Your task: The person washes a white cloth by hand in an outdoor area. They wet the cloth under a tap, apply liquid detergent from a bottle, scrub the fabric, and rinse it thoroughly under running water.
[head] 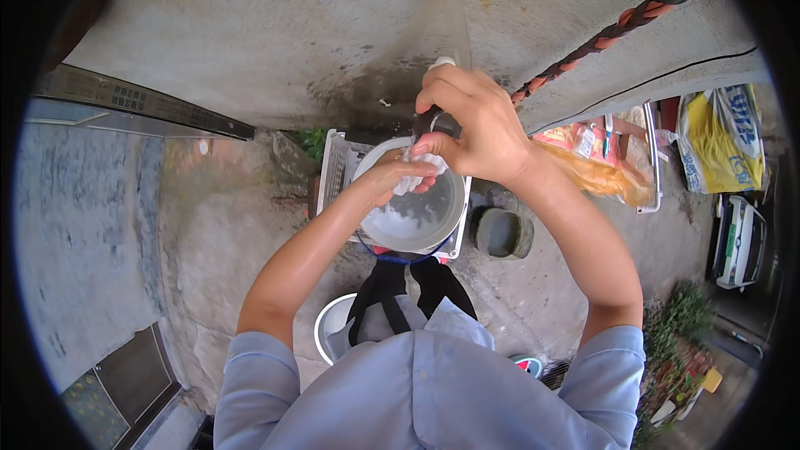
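My left hand (395, 178) holds a crumpled wet white cloth (409, 182) above a round white bucket (409, 244). Water with whitish suds fills much of the bucket, and a blue handle hangs at its near side. My right hand (478, 122) is raised just above and to the right of the cloth. Its fingers curl around what looks like a dark metal tap (427, 120) at the wall, partly hidden by the hand. The right thumb comes down close to the cloth; whether it touches is unclear. A white plastic crate (330, 169) stands under the bucket.
A concrete wall (281, 25) rises ahead, with a braided cord (615, 31) slanting across. To the right are a stone pot (504, 234) of water, a rack (653, 156) with a toothbrush (607, 136), and a woven sack (719, 144). A white basin (320, 325) sits by my legs.
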A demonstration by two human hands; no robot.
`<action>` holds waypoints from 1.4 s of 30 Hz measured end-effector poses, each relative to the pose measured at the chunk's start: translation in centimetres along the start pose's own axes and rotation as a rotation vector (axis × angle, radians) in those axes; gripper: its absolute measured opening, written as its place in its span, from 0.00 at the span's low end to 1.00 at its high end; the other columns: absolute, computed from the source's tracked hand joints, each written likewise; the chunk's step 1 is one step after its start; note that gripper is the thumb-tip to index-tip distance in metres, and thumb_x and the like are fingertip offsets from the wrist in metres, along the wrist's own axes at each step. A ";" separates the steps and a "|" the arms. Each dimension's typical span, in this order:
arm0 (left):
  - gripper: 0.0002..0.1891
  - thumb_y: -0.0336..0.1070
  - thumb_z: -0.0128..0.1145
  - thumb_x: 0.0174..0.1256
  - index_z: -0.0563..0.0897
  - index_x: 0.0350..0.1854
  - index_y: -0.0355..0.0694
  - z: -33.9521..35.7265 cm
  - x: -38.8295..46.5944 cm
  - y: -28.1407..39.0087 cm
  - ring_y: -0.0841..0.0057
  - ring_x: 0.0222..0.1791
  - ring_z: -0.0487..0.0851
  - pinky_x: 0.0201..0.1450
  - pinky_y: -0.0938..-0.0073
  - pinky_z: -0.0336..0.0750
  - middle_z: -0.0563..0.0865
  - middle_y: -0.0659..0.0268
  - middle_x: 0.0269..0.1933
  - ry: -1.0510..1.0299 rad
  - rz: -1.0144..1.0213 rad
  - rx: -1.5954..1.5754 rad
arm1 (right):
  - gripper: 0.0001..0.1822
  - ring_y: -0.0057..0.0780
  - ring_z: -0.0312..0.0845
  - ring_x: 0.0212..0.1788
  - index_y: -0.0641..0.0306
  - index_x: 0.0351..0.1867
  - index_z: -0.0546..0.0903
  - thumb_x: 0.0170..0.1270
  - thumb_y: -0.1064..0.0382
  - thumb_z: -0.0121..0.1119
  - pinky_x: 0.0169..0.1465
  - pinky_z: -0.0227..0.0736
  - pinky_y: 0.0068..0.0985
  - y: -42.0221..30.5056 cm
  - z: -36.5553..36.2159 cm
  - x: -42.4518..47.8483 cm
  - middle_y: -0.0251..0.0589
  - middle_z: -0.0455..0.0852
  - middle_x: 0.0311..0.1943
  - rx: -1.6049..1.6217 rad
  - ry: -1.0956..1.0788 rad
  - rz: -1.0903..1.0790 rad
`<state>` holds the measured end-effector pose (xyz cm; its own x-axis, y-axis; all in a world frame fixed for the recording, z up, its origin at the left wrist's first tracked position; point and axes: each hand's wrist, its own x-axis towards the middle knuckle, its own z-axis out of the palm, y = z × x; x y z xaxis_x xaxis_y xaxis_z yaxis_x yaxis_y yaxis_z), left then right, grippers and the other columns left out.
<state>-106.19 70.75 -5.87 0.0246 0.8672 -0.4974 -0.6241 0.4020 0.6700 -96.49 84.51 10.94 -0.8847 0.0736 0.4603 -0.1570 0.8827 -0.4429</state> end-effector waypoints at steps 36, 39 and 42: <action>0.28 0.32 0.64 0.42 0.70 0.50 0.37 2.3 -2.5 -0.9 0.58 0.29 0.85 0.31 0.62 0.78 0.85 0.54 0.28 0.047 0.560 1.836 | 0.17 0.52 0.81 0.41 0.70 0.38 0.79 0.42 0.66 0.63 0.47 0.76 0.39 -2.0 11.7 -12.0 0.59 0.84 0.33 0.241 -0.335 0.976; 0.25 0.32 0.63 0.42 0.71 0.47 0.38 1.7 -1.3 -1.8 0.61 0.27 0.85 0.28 0.65 0.77 0.84 0.57 0.28 -0.059 0.762 1.888 | 0.20 0.50 0.81 0.45 0.71 0.40 0.80 0.42 0.65 0.66 0.48 0.76 0.36 -2.0 12.8 -13.5 0.59 0.84 0.37 0.413 -0.263 1.141; 0.17 0.34 0.60 0.46 0.73 0.40 0.41 1.3 -0.2 -2.5 0.67 0.23 0.83 0.23 0.69 0.76 0.81 0.64 0.24 -0.177 0.967 1.963 | 0.20 0.46 0.82 0.42 0.70 0.38 0.80 0.40 0.65 0.67 0.45 0.76 0.34 -3.2 12.9 -14.5 0.56 0.84 0.34 0.541 -0.122 1.287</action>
<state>-103.57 69.94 -6.72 0.4035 0.8921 0.2034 0.8696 -0.4430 0.2181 -88.76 74.64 -4.22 -0.5638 0.6191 -0.5467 0.6600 -0.0602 -0.7488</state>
